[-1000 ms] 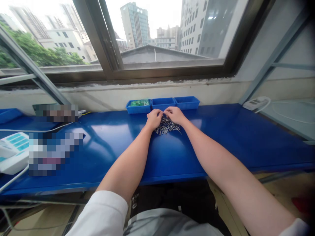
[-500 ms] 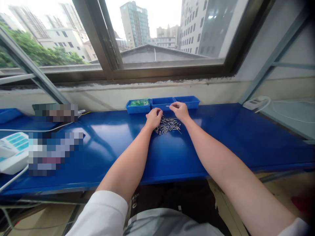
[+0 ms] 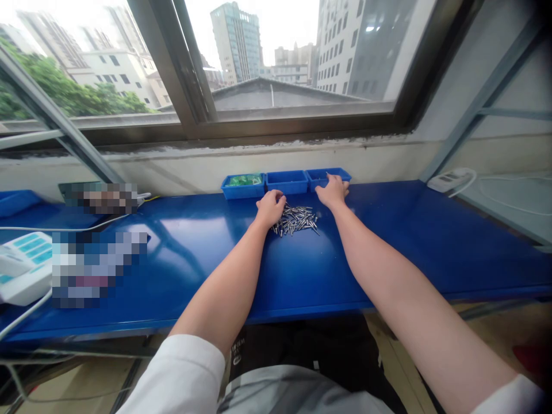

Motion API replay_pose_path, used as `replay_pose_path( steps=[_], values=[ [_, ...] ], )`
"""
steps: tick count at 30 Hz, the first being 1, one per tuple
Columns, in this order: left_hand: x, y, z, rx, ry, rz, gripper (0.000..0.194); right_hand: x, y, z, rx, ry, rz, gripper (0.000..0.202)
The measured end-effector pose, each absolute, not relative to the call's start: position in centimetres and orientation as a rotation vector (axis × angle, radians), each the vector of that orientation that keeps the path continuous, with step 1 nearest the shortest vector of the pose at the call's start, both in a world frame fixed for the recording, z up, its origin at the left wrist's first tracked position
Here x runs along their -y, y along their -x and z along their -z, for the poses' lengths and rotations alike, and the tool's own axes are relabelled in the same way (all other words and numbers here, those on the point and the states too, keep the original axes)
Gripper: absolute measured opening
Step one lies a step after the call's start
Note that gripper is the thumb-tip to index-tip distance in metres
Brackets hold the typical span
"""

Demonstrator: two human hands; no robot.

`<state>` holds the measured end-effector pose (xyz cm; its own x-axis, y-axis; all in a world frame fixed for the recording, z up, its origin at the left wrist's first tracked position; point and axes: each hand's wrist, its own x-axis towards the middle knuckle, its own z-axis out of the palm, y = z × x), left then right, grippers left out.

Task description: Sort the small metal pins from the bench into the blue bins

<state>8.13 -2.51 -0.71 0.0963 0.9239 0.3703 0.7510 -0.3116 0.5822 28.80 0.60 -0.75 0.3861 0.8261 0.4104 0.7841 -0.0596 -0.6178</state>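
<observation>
The left hand (image 3: 269, 208) is curled at the left edge of the pin pile (image 3: 295, 219); any grip cannot be told. The right hand (image 3: 333, 191) is laid loosely open over the right bin (image 3: 340, 174) behind the pile, nothing seen held.

A small-parts workbench in an upper-floor workshop or factory room; a long blue bench (image 3: 388, 241) runs under a window (image 3: 276, 63) facing city towers; three blue parts bins (image 3: 286, 182) line the wall; a loose heap of metal pins (image 3: 295, 219) lies before them; a power strip (image 3: 448, 180) sits at the far right.

Your blue worktop (image 3: 388, 247) beneath the window.
Metal pins (image 3: 295, 219) heaped mid-worktop; three blue bins (image 3: 286, 181) line its far edge; white device (image 3: 21, 265) at its left end.
</observation>
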Motion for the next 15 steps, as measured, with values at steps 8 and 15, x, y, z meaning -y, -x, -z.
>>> replay_pose_path(
  steps=[8, 15],
  values=[
    [2.1, -8.0, 1.1, -1.68, -2.146, -1.009, 0.024, -1.3, -29.2, 1.3, 1.463, 1.882, -0.172, 0.076],
    [2.0, -8.1, 1.2, -1.684, -2.154, -1.013, 0.024, -0.4, -27.8, 0.9, 1.484, 1.756, -0.017, 0.063]
  ],
)
